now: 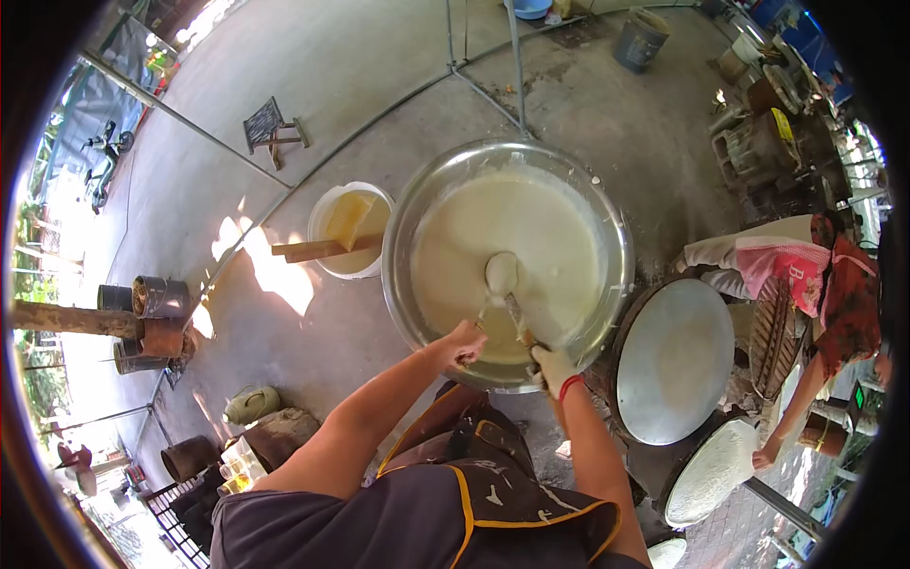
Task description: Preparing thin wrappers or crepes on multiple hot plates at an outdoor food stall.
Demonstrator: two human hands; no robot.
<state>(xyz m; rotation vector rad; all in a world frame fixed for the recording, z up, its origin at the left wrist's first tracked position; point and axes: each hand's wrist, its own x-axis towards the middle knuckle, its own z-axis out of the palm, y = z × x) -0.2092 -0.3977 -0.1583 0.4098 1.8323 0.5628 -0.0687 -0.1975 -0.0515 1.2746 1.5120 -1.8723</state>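
A wide metal basin [617,263] of pale, creamy batter [455,235] stands before me. My left hand [466,343] is closed on a thin handle over the basin's near rim; that handle leads up towards a round ladle bowl [502,273] full of batter. My right hand [554,368] wears a pale glove and a red band at the wrist, and grips a long wooden handle [522,327] slanting over the near right part of the basin. The upper end of this handle meets the ladle bowl. Which handle bears the bowl is hard to tell.
Left of the basin is a white bucket [315,222] with a yellow scoop [348,219] and a wooden board [313,250]. At right are a round metal lid [675,363] and a round white-coated surface [711,473], touched by a person [846,299]. A folding stool [274,131] stands farther off.
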